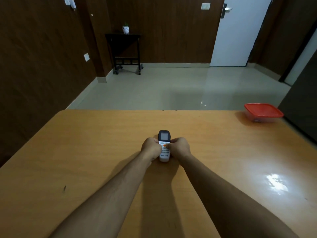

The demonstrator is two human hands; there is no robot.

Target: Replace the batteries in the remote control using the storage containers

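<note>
A white remote control [164, 140] with a dark screen end and an orange button faces up at the middle of the wooden table [85, 143]. My left hand [150, 147] grips its left side and my right hand [180, 147] grips its right side, right thumb near the orange button. The remote's back is hidden. A clear storage container with a red lid [263, 112] stands shut at the table's far right corner, well away from both hands.
The table's far edge runs just beyond the remote. Past it lie a tiled floor, a small black side table [126, 50] with a white pot against the wood-panelled wall, and a white door [240, 31]. A dark cabinet [301, 109] borders the table's right side.
</note>
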